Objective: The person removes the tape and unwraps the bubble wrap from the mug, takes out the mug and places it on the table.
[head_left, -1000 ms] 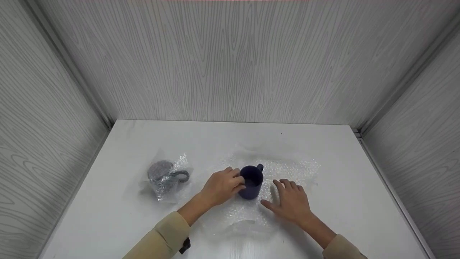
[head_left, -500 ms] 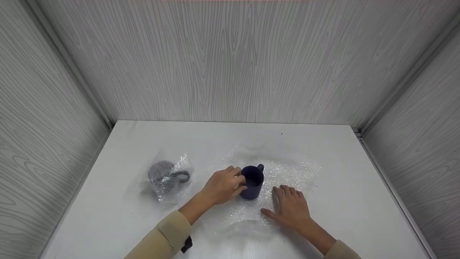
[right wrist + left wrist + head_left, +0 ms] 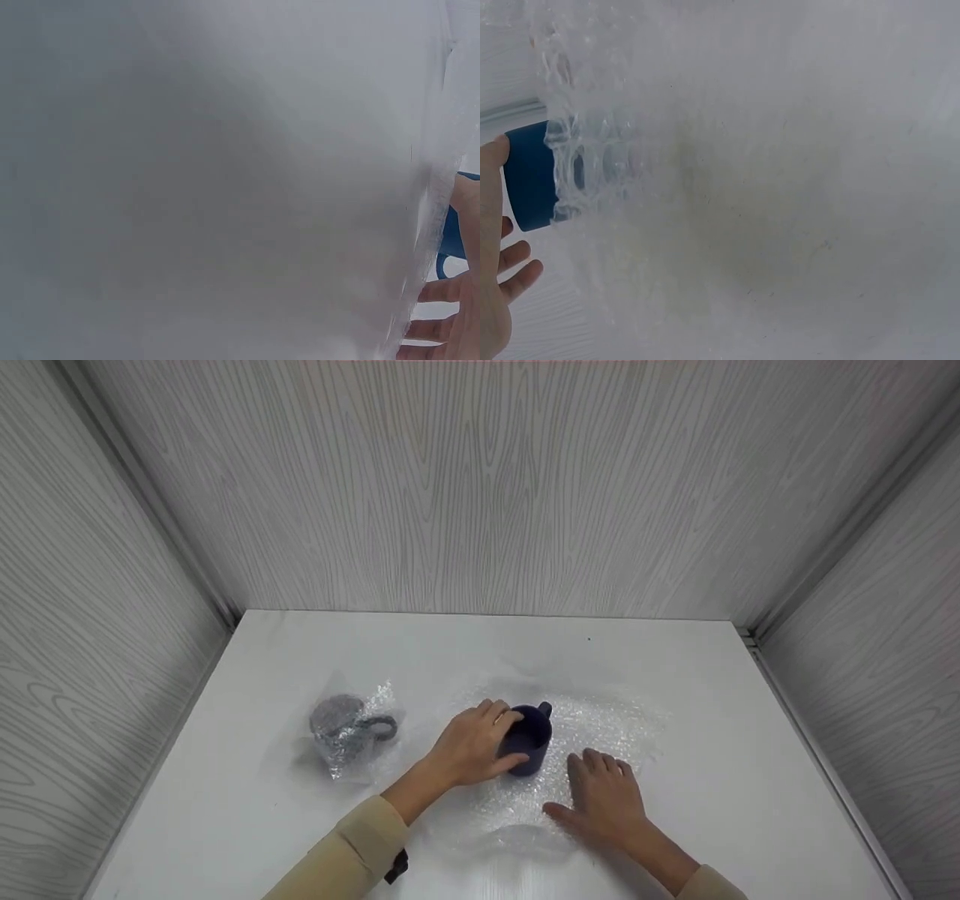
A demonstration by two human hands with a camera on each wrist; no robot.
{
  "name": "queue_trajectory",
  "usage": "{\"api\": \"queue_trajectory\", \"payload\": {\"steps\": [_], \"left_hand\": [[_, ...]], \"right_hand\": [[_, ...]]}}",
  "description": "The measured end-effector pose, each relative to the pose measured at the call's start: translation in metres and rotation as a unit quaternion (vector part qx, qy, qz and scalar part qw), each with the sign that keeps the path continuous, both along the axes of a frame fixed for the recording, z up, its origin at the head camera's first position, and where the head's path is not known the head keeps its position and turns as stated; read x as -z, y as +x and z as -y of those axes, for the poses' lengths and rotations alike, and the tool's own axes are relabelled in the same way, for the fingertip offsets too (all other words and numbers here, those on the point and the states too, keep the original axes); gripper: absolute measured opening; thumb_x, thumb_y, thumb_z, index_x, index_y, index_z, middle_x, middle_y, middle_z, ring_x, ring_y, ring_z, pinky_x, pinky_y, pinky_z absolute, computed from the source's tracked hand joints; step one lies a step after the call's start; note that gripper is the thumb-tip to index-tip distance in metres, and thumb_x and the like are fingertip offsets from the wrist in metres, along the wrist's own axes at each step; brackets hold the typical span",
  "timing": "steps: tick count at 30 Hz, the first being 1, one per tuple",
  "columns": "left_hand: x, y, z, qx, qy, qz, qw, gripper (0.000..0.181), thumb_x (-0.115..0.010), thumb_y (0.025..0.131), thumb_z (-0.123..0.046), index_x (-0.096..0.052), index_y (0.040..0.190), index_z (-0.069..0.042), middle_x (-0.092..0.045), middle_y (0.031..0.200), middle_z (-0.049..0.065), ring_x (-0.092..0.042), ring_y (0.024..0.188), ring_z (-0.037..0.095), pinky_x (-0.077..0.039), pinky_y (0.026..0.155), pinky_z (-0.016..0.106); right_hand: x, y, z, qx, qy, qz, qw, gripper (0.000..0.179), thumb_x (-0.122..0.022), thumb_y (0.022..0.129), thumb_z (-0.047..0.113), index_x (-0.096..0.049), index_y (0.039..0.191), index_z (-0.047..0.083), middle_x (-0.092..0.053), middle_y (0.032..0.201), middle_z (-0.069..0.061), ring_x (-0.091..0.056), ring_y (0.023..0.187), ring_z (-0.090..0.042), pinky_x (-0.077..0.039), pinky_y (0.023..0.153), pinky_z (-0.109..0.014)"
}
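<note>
A dark blue mug (image 3: 530, 742) stands in the middle of a spread sheet of bubble wrap (image 3: 600, 720), its handle towards the back. My left hand (image 3: 471, 746) grips the mug's left side, thumb on its front and a finger at the rim. In the left wrist view, the thumb touches the blue mug (image 3: 529, 176), partly behind clear bubble wrap (image 3: 585, 165). To the right of the mug, my right hand (image 3: 604, 795) rests on the wrap with fingers spread. Blurred wrap covers most of the right wrist view, with part of the right hand (image 3: 469, 285) at its edge.
A grey mug wrapped in bubble wrap (image 3: 349, 731) lies on the white table (image 3: 300, 840) at the left. Grey wood-grain panels (image 3: 480, 495) close in the table at the back and both sides.
My left hand has spread further around the mug, its thumb shifting onto the front. My right hand has lowered slightly onto the wrap. The mug has barely moved.
</note>
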State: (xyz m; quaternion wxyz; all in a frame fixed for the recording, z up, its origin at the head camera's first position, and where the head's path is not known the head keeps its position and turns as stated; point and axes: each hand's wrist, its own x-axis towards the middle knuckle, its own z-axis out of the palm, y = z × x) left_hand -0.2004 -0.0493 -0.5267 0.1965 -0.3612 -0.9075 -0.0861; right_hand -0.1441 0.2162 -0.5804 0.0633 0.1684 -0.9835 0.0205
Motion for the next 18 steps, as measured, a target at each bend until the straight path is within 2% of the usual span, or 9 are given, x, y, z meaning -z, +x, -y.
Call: {"api": "queue_trajectory", "payload": {"steps": [7,12,18], "left_hand": [[-0.003,-0.006,-0.005,-0.024,-0.051,0.038,0.9977,0.085,-0.057,0.094,-0.077,-0.056,0.147,-0.011,-0.064,0.134,0.008,-0.062,0.122,0.024,-0.057,0.099,0.037],[-0.005,-0.012,-0.009,-0.031,-0.083,0.056,0.9944,0.093,-0.051,0.092,-0.084,-0.053,0.150,-0.011,-0.063,0.138,0.009,-0.061,0.126,0.026,-0.055,0.103,0.040],[-0.007,-0.017,-0.017,-0.027,-0.100,0.063,0.9927,0.096,-0.054,0.090,-0.083,-0.051,0.152,-0.010,-0.062,0.140,0.011,-0.061,0.126,0.028,-0.056,0.103,0.043]], "right_hand": [[0.001,0.000,0.001,-0.007,-0.012,-0.016,0.9998,0.084,-0.073,0.079,0.077,-0.065,0.126,0.007,-0.068,0.129,-0.019,-0.067,0.120,-0.042,-0.055,0.096,-0.061],[0.001,0.000,0.001,-0.004,-0.013,-0.009,0.9999,0.084,-0.073,0.079,0.077,-0.065,0.127,0.008,-0.067,0.129,-0.018,-0.066,0.121,-0.042,-0.055,0.096,-0.061],[0.000,0.000,-0.001,0.003,-0.001,0.014,0.9999,0.089,-0.068,0.082,0.079,-0.063,0.135,0.007,-0.065,0.138,-0.020,-0.063,0.128,-0.043,-0.052,0.102,-0.063]]}}
